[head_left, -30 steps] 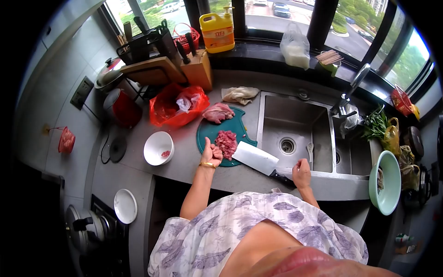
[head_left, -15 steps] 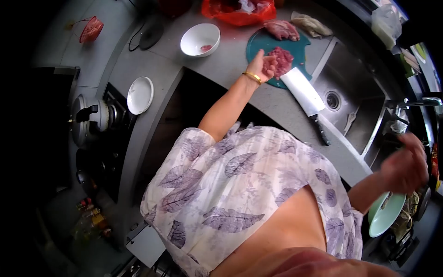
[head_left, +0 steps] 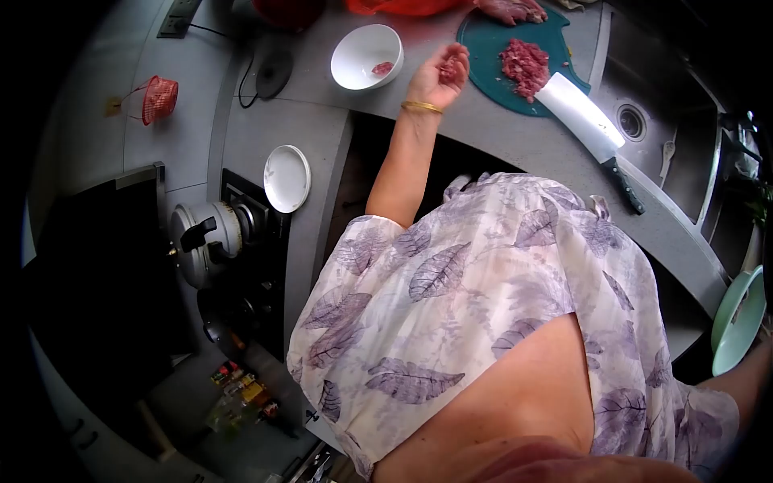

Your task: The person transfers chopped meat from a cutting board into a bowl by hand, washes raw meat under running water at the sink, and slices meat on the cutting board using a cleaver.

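My left hand (head_left: 441,78) is cupped palm up with chopped meat in it, between the white bowl (head_left: 346,58) and the green cutting board (head_left: 491,72). A small piece of meat (head_left: 382,68) lies inside the bowl. On the board rest a pile of chopped meat (head_left: 525,68) and a larger piece of raw meat (head_left: 512,10). The cleaver (head_left: 581,117) lies with its blade tip on the board beside the pile and its black handle toward the counter's front edge. Of my right arm only the forearm shows at the right edge; the hand is out of view.
The sink (head_left: 672,60) is right of the board, with a spoon in it. A pale green basin (head_left: 738,318) is at the far right. On the left are a white plate (head_left: 287,179), a pressure cooker (head_left: 205,241) by the stove, and a hanging red basket (head_left: 159,100).
My left hand has moved left off the board with chopped meat in it. My right hand has swung right and out of view. The view has turned, shifting the counter.
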Available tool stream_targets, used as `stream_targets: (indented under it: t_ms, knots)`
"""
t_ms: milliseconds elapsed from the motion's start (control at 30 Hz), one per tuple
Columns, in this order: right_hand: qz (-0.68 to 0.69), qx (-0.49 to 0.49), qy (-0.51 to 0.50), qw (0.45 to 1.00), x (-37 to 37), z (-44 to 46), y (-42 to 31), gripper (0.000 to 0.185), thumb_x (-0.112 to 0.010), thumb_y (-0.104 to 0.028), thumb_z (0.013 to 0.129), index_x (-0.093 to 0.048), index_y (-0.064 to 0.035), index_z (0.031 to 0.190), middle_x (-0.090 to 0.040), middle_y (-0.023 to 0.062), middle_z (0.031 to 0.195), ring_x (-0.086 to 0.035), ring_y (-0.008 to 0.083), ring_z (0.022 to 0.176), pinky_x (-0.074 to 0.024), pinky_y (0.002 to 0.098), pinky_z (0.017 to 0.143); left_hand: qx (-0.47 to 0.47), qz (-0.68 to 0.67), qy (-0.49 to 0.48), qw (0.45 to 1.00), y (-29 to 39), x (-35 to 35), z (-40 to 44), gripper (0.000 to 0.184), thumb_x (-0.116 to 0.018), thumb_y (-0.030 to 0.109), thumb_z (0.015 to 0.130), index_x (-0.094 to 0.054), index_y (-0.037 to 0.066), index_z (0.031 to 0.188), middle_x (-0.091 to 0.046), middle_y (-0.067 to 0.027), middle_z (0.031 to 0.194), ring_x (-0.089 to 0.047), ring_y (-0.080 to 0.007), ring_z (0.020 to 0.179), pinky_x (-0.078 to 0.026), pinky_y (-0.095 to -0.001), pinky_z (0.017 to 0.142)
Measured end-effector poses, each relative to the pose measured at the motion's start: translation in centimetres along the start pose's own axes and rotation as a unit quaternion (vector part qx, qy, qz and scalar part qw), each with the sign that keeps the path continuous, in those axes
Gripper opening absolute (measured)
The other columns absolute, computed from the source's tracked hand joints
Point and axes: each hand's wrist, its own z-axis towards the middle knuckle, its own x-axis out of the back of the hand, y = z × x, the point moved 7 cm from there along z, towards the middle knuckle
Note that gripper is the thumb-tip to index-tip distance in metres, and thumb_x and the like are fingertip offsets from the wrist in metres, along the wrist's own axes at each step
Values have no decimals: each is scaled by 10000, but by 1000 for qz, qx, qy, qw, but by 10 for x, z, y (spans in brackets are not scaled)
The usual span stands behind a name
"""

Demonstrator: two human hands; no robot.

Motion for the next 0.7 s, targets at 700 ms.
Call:
stream_targets:
  t_ms: [700]
  knots:
    - [-158, -287, -151, 933, -59, -156, 123, 323, -433, -360, 901, -453, -62, 1026, -534, 142, 867, -539, 264, 789, -445, 438, 723, -150, 552, 204, 795, 197, 55, -22, 245, -563, 208, 858, -561, 44, 676, -514, -35, 559, -441, -98, 434, -353, -239, 385]
